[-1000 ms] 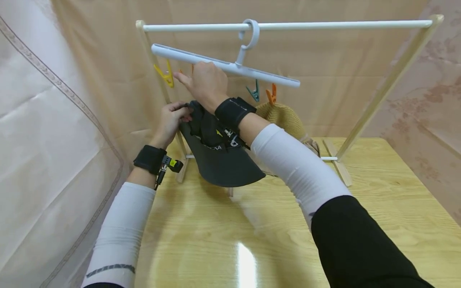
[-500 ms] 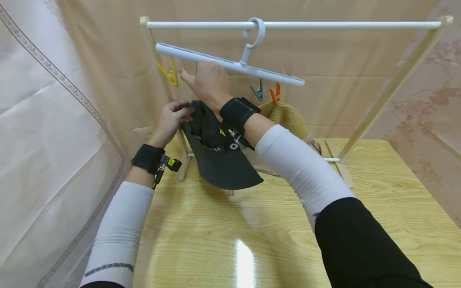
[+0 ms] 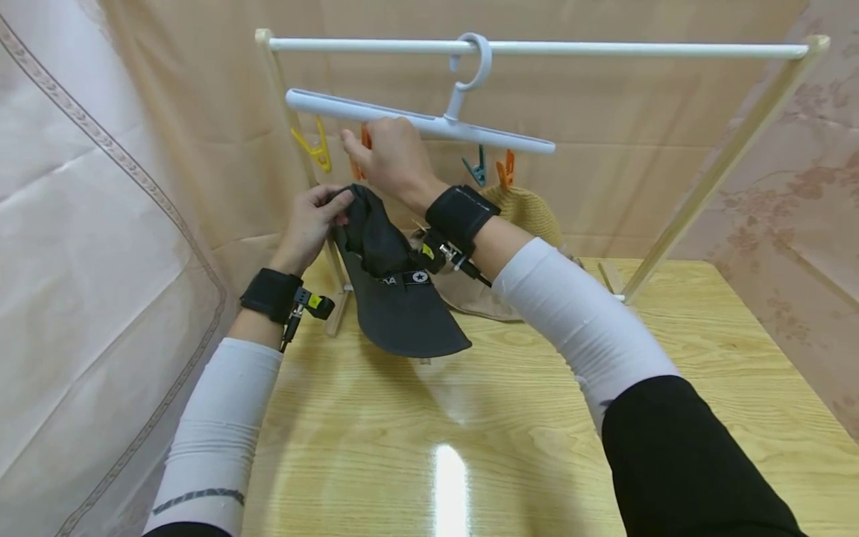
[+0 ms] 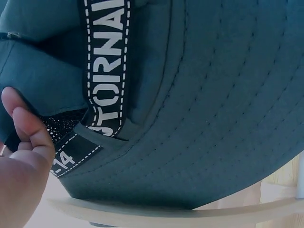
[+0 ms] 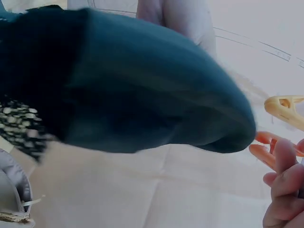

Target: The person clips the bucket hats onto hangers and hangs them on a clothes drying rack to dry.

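A dark hat (image 3: 403, 313) with a wide stitched brim hangs from my left hand (image 3: 312, 224), which pinches its edge between thumb and fingers. In the left wrist view, a lettered band (image 4: 107, 71) runs along the hat's inside. Just above and right of it, my right hand (image 3: 399, 160) pinches an orange clothespin (image 3: 365, 137) under the hanger (image 3: 403, 115). The right wrist view has that orange clothespin (image 5: 266, 151) at the curled fingers (image 5: 287, 178), with the hat's raised end close to its tip.
The light blue hanger tilts, left end higher, on a white rail (image 3: 637, 50) of a wooden-legged rack. Yellow (image 3: 318, 149) and teal (image 3: 476, 168) clothespins hang from it. Another orange clothespin (image 3: 505, 170) holds a tan knitted hat (image 3: 526, 212). A wooden table (image 3: 537, 432) lies below.
The hanger's left end has dipped and its right end has risen a little. The orange clothespin at my right hand now shows more. The dark hat's brim has swung slightly left.
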### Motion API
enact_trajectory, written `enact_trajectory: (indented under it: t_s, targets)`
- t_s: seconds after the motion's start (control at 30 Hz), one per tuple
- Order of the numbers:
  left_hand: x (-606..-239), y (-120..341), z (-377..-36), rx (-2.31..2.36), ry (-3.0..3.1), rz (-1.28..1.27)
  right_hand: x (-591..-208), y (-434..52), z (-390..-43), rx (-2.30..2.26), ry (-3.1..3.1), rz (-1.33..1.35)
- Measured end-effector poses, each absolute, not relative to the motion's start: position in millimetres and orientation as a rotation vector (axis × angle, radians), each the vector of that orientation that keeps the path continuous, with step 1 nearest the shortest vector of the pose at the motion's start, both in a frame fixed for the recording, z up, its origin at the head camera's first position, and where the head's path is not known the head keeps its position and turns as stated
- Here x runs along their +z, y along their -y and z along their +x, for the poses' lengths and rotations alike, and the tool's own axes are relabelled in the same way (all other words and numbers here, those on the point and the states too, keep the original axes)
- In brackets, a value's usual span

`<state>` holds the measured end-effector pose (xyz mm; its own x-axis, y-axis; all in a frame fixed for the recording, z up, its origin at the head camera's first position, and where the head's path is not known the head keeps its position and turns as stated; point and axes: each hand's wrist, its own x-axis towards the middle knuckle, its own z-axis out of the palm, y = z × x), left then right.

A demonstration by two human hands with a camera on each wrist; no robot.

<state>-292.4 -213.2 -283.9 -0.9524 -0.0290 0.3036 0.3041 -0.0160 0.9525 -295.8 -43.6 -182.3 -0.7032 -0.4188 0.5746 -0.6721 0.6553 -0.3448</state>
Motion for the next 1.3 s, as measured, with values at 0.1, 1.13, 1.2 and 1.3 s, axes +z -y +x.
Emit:
enact_trajectory:
  t_s: [0.1, 1.13, 1.2, 1.3]
  targets:
    - [-283.7, 212.8, -292.9, -2.119, 1.948, -0.305, -184.8, 42.3, -295.9, 0.776, 2.410, 0.867]
    - [-287.1, 210.2, -290.9, -1.906, 1.947, -0.261, -200.7, 35.5, -288.8, 0.829, 2.443, 0.809]
    - [-287.0, 209.0, -290.5, -1.886, 1.965, -0.260, -201.5, 33.6, -288.5, 0.840, 2.455, 0.804]
    - [-287.5, 207.5, -290.7, -1.884, 1.969, -0.257, -202.0, 31.1, -286.9, 0.860, 2.473, 0.800]
